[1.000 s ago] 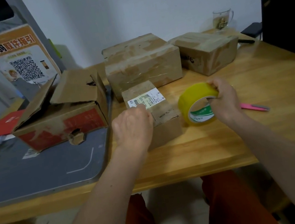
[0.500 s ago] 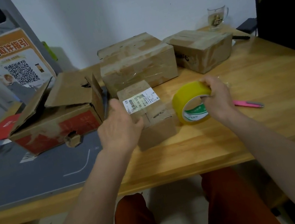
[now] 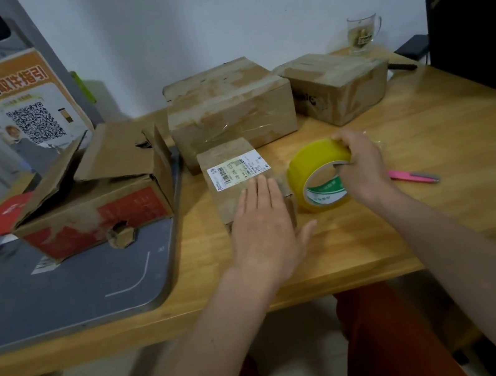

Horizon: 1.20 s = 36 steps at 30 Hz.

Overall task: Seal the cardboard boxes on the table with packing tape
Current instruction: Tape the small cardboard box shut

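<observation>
A small cardboard box (image 3: 228, 158) with a white shipping label lies at the middle of the wooden table (image 3: 467, 171). My left hand (image 3: 265, 227) rests flat on its near top, fingers straight. Right beside it stands a yellow roll of packing tape (image 3: 314, 160) on edge. My right hand (image 3: 362, 165) grips the roll's right side, thumb over the rim. Behind stand a larger taped box (image 3: 229, 105) and another taped box (image 3: 334, 84) to its right. An open box (image 3: 94, 197) with red print and raised flaps sits at the left.
A pink pen (image 3: 413, 176) lies right of the tape. A glass mug (image 3: 363, 34) and a black laptop screen (image 3: 478, 41) stand at the back right. A grey board (image 3: 61, 294) covers the table's left part. A QR-code poster (image 3: 20, 111) leans behind it.
My left hand has moved from the box's left side onto its near top and flattened out. The right hand keeps hold of the tape roll beside the box.
</observation>
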Available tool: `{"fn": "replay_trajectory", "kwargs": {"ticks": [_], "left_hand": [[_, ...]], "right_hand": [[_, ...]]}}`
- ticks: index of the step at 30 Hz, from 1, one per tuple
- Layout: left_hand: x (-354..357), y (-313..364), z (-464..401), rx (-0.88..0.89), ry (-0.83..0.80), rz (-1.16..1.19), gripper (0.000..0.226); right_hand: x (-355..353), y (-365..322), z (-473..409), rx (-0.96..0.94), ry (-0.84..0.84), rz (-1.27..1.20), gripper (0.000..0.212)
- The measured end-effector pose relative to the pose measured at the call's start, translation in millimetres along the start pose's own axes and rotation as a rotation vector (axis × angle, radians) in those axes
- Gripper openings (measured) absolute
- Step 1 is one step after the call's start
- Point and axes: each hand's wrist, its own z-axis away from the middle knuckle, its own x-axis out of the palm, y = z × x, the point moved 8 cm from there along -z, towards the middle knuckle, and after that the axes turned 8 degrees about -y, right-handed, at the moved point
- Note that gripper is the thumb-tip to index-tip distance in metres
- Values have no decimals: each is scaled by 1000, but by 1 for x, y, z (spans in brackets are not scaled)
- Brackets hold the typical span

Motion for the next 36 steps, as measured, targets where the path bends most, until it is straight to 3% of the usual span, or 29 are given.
{"fn": "replay_trajectory", "kwargs": {"ticks": [6, 11, 20, 25, 28, 36], "left_hand": [[5, 2, -13, 12, -159, 60, 97], [5, -9, -6, -19, -77, 17, 97], [-4, -36, -12, -272, -212, 16, 112], [-9, -46, -42, -80, -305, 133, 122], [4, -44, -55, -13, -389, 141, 116], [4, -63, -60, -5, -165, 322, 93]], "right_hand": [[0, 2, -1, 2, -1, 11, 42], [2, -1, 2, -17, -27, 13, 41], [1, -1, 3, -7, -62, 43, 40], [0, -3, 4, 1, -65, 4, 41], [3, -4, 5, 2, -84, 0, 43], [8, -14, 3, -30, -140, -29, 32]]}}
